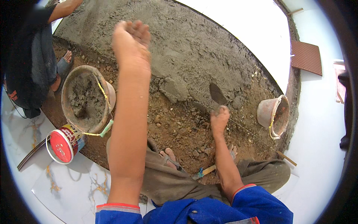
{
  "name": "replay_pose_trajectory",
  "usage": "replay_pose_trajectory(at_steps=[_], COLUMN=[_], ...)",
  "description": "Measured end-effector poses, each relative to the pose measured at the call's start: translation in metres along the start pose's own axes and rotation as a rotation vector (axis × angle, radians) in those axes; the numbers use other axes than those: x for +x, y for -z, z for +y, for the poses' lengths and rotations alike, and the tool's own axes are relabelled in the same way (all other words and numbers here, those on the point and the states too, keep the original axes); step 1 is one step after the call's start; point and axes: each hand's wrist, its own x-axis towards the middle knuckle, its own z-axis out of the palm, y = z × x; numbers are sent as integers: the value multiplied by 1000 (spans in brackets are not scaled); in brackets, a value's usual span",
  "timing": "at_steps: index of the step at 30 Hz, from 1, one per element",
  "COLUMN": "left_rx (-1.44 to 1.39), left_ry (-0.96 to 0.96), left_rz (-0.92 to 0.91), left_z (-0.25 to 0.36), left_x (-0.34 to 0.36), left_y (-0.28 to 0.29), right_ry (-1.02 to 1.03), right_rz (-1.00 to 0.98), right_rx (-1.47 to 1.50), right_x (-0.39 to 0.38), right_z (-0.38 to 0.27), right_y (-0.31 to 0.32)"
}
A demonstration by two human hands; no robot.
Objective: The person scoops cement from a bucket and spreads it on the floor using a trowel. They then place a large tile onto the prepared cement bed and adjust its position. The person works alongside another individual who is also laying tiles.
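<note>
While the right hand (219, 118) is clenched round the handle of a grey, mortar-caked pointed steel trowel (217, 94), the blade points away from the grip and lies flat on the edge of the wet grey mortar bed (194, 44). Just beyond the blade tip: a raised lump of mortar. Under the wrist and back toward the body: brown stony earth (175, 127) with loose pebbles. To the outer side of the grip, well apart: a small dirty plastic bucket (275, 115) tipped on its side, yellow cord on its rim.

Left hand (131, 39) raised above the mortar bed, fingers curled loosely together, dusted grey; cannot tell whether it holds anything. Beside the left forearm, on the outer side: a larger mortar-crusted round bucket (82, 98) with grey mortar inside and a yellow cord handle. Nearer the body from that bucket: a red-lidded tin can (63, 145) lying on its side on white marble-pattern tiles (71, 186).

Below the grip: the person's sandalled foot (168, 156), khaki trousers, blue sleeves. At far left another person's sandalled foot (65, 61) stands on the earth
</note>
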Motion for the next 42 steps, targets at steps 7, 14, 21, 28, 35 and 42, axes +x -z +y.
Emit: replay_pose_trajectory(at_steps=[7, 14, 21, 28, 35, 42], left_rx=[478, 437, 308, 188, 36, -83], left_ry=[294, 25, -272, -331, -374, -403], left_rz=[247, -52, -139, -155, -119, -55], left_z=[-77, -52, 7, 37, 73, 105], left_x=[-6, -8, -27, -31, -28, -18], left_y=[45, -2, -35, -27, -21, -8], right_ry=[-115, 24, 42, 82, 81, 127], right_rz=[-492, -309, -623, -879, -917, -714], right_rx=[-63, 9, 99, 192, -18, -1], right_x=[12, 29, -27, -66, -8, -46], right_z=[75, 82, -26, -141, -54, -5], right_y=[31, 52, 45, -8, 23, 53])
